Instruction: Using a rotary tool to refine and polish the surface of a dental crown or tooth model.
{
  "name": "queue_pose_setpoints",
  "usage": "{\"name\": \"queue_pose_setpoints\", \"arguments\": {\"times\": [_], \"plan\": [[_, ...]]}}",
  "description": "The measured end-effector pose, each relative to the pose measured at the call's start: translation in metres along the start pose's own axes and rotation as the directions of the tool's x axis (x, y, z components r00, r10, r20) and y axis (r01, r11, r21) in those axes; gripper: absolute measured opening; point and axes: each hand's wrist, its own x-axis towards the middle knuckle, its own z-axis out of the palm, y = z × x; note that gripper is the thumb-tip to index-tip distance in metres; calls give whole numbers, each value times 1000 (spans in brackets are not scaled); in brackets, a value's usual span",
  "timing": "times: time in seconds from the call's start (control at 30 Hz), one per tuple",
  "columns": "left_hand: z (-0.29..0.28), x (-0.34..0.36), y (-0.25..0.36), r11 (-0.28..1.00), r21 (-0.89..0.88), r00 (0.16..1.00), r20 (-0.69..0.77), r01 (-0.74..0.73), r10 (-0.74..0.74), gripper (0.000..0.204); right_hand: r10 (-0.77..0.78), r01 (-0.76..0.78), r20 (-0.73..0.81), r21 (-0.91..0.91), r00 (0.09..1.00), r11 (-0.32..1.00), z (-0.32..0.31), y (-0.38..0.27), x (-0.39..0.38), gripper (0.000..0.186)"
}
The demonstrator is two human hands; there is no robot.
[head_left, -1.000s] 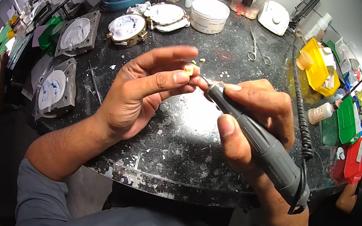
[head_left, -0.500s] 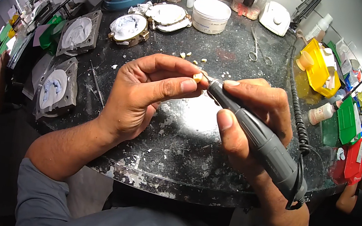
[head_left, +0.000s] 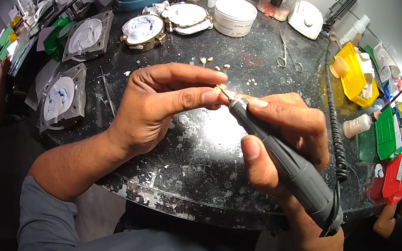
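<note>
Here the left hand point(head_left: 157, 106) pinches a tiny pale piece point(head_left: 221, 88) between the tip of its thumb and its forefinger, the other fingers curled under; only a sliver of the piece shows past the fingertips. The right hand point(head_left: 288, 133) is wrapped around a grey rotary handpiece point(head_left: 283, 164), thumb along its near side and forefinger laid along the top, and the thin metal tip meets the piece right at the left fingertips. The piece is cream-coloured and too small to make out its shape. The handpiece is thick and dark grey, narrowing toward the front, with a black coiled cord point(head_left: 333, 129) running from its rear end away across the bench.

Both hands hover over the middle of a black speckled worktop point(head_left: 188, 175), whose rounded front edge lies just below the wrists. Small pale bits point(head_left: 215, 64) lie scattered beyond the hands, with scissors point(head_left: 287, 55) and a white tub point(head_left: 234, 16) farther back. Grey metal flasks point(head_left: 62, 99) sit at the left, yellow and green bins point(head_left: 356, 78) at the right.
</note>
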Motion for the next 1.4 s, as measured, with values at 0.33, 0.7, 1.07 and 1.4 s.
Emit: {"name": "queue_pose_setpoints", "arguments": {"times": [0.33,0.7,1.07,1.4], "plan": [[1,2,0,997,-57,999,10,42,-42,21,-1,2,-34,19,999,1000,1,4,0,33],[-3,2,0,990,-124,997,47,69,-64,22,89,-79,-72,134,993,988,4,4,-2,30],[-2,0,1,986,-152,997,54,60,-52,20,115,-124,116,74,987,990,-4,0,-2,25],[-5,-1,-1,991,-129,998,54,25,-18,20,119,-124,145,22,982,992,-5,-3,0,26]]}}
